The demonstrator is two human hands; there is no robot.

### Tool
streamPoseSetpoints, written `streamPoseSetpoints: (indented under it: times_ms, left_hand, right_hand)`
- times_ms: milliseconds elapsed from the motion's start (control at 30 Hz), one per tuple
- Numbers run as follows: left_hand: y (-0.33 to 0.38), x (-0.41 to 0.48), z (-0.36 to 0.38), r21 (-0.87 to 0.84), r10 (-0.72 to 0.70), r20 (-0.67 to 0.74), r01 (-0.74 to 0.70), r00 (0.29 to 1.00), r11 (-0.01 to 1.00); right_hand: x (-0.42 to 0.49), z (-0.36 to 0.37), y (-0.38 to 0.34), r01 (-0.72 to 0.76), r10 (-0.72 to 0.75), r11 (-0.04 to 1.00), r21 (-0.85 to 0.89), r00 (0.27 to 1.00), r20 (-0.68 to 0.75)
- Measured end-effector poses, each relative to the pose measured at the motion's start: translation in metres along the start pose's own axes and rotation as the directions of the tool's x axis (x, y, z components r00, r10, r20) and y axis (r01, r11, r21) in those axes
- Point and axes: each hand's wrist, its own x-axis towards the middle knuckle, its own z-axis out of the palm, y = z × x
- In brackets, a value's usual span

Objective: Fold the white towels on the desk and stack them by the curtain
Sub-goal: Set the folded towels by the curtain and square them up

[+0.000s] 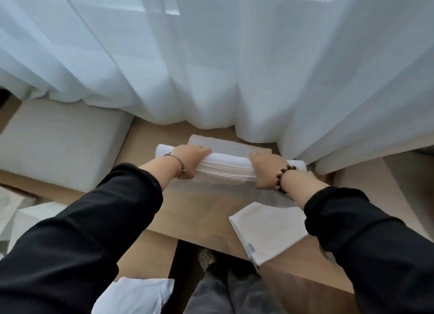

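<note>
A folded white towel (225,167) is held just above the wooden desk (199,210), close to the sheer white curtain (211,67). My left hand (191,159) grips its left part and my right hand (266,170) grips its right part, thumbs under and fingers over the top. Right behind it, against the curtain hem, lies another folded white towel (225,143). A further white towel (267,229) lies flat at the desk's near right edge, partly under my right sleeve.
A pale cushioned seat (63,140) stands left of the desk. Loose white cloth (23,215) lies at the far left and more white fabric (136,295) at the bottom. My legs and a shoe (206,258) show below the desk's front edge.
</note>
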Motion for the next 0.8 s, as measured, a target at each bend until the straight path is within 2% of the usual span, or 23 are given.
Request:
streamPoseSetpoints:
  times_ms: [200, 333, 400, 467, 567, 633, 733, 800]
  left_hand:
    - [-0.044, 0.044, 0.038, 0.099, -0.062, 0.006, 0.061, 0.998, 0.993]
    - [-0.068, 0.08, 0.05, 0.144, -0.001, -0.264, 0.04, 0.964, 0.989]
    - [-0.076, 0.091, 0.059, 0.197, 0.089, -0.453, 0.003, 0.887, 0.98]
    - [-0.093, 0.103, 0.079, 0.236, 0.146, -0.621, 0.006, 0.77, 0.972]
    - [-0.119, 0.124, 0.131, 0.271, 0.195, -0.721, 0.011, 0.665, 0.962]
    - [-0.126, 0.135, 0.171, 0.297, 0.229, -0.692, -0.019, 0.684, 0.955]
    - [-0.119, 0.14, 0.228, 0.295, 0.26, -0.589, -0.096, 0.765, 0.951]
    - [-0.115, 0.141, 0.254, 0.257, 0.24, -0.571, -0.107, 0.785, 0.96]
  right_hand:
    - [0.043, 0.028, 0.03, -0.062, 0.061, 0.998, 0.004, 0.998, 0.023]
    - [0.067, 0.031, 0.045, -0.107, 0.092, 0.988, -0.11, 0.987, -0.131]
    - [0.072, 0.035, 0.046, -0.082, 0.014, 0.975, -0.205, 0.95, -0.312]
    - [0.082, 0.052, 0.042, -0.11, -0.053, 0.951, -0.289, 0.863, -0.503]
    - [0.103, 0.103, 0.037, -0.174, -0.149, 0.892, -0.416, 0.756, -0.638]
    - [0.119, 0.143, 0.028, -0.171, -0.151, 0.879, -0.445, 0.786, -0.6]
    - [0.132, 0.199, 0.014, -0.07, -0.118, 0.901, -0.429, 0.91, -0.398]
    - [0.133, 0.225, 0.01, -0.066, -0.082, 0.91, -0.409, 0.939, -0.334]
